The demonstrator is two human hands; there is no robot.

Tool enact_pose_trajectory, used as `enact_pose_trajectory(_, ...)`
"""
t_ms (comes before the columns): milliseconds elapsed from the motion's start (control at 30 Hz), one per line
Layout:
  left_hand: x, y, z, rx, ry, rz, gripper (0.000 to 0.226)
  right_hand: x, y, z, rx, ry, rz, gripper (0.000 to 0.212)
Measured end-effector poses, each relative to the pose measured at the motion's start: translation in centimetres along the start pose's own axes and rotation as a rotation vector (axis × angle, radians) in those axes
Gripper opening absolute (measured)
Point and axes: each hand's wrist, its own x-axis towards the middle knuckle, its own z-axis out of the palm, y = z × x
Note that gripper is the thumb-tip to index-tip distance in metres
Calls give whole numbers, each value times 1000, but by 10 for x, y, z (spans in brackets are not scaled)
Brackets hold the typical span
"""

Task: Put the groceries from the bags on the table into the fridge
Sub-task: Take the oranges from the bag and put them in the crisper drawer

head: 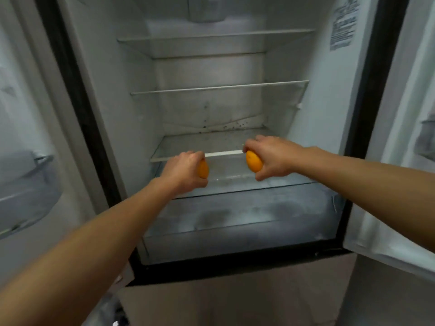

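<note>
The big white fridge (324, 114) stands open, with both doors swung wide. The left hand (182, 171) curls its fingers round a small round orange fruit (203, 170). The right hand (270, 156) grips another small round orange fruit (253, 161) the same way. Both fruits are held in the air just in front of the lowest glass shelf (207, 144), above the clear plastic drawer (247, 222) at the bottom.

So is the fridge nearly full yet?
Not nearly. The white fridge stands open, no food on its glass shelves. In hand: the left hand grips one round orange fruit, the right hand a second orange fruit, before the lowest shelf. Left: setting them down; bags are out of view.
</note>
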Motion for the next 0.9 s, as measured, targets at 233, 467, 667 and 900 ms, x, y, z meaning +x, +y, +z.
enact_pose_trajectory(233, 52, -30, 49, 49, -319, -101, 54, 88, 15, 60, -178, -374, -136, 56)
enact_pose_trajectory(467, 83, -47, 83, 9, -512, -153, 49, 133, 6, 101, -193, -473, -187, 62)
enact_pose_trajectory(667, 116, -43, 107, 122, -579, -112, 53, 157, 0, 117, -150, -436, -229, 65)
enact_pose_trajectory(900, 133, -54, 136, 196, -576, -87, 54, 175, -19, 145, -17, -432, -193, 61)
